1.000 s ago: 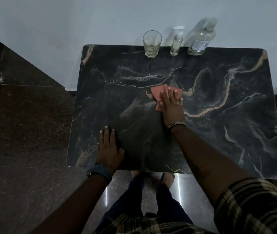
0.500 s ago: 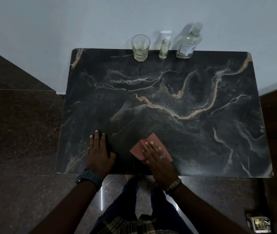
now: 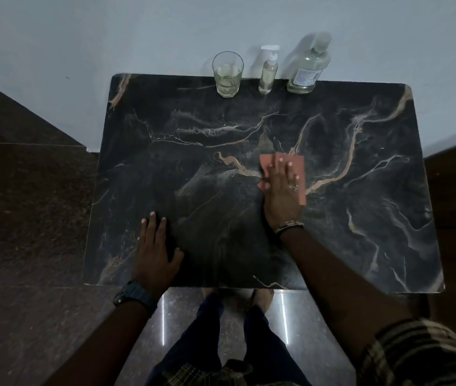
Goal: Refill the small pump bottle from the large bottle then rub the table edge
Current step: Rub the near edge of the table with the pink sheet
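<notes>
Fingers of the left hand [image 3: 156, 254] lie flat on the dark marble table [image 3: 360, 246] near its front edge; beyond, the right hand [image 3: 282, 196] presses a pink cloth [image 3: 299, 165] flat. Glass [image 3: 227, 74], small pump bottle [image 3: 268, 71], large bottle [image 3: 307, 69] line its far edge.

The right hand [image 3: 281, 190] hides much of the pink cloth [image 3: 299, 174]; the large bottle's [image 3: 306, 71] label is unreadable.

There is one view only, from a camera worn on the person's head, looking steeply down and forward over the dark marble-patterned desk [image 3: 360, 246] from its near edge. It sits close enough that both forearms fill the lower frame. Beyond the right hand [image 3: 281, 196] the pale wall [image 3: 137, 37] closes the view; below the left hand [image 3: 156, 253] the polished floor [image 3: 26, 204] shows.
</notes>
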